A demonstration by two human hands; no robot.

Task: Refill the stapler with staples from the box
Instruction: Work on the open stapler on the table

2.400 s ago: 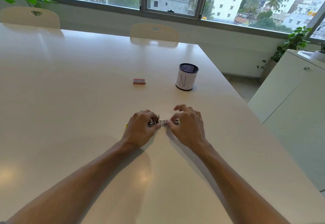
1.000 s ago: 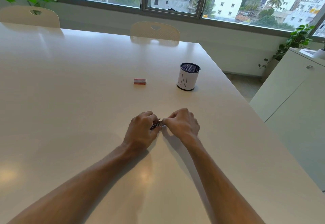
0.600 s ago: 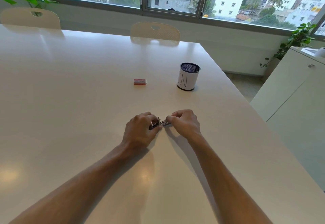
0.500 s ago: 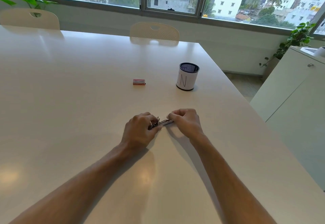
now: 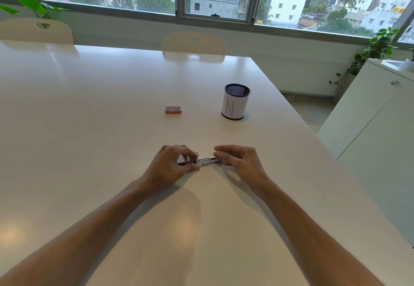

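Observation:
A small metal stapler [image 5: 205, 160] lies swung open on the white table [image 5: 89, 128], stretched out between both hands. My left hand [image 5: 170, 166] grips its left, hinged end with thumb and fingers. My right hand [image 5: 240, 162] pinches its right end with the fingertips. The small red staple box [image 5: 173, 110] sits shut on the table, well beyond the hands and slightly left. Whether staples lie in the stapler's channel is too small to tell.
A mesh pen cup [image 5: 235, 104] wrapped in white paper stands to the right of the box. Two pale chairs [image 5: 194, 44] are tucked in at the far edge. A white cabinet [image 5: 369, 133] stands beyond the table's right edge.
My right hand has slid to the right along the stapler, so more of the metal shows between the hands. My left hand has kept its hold in place.

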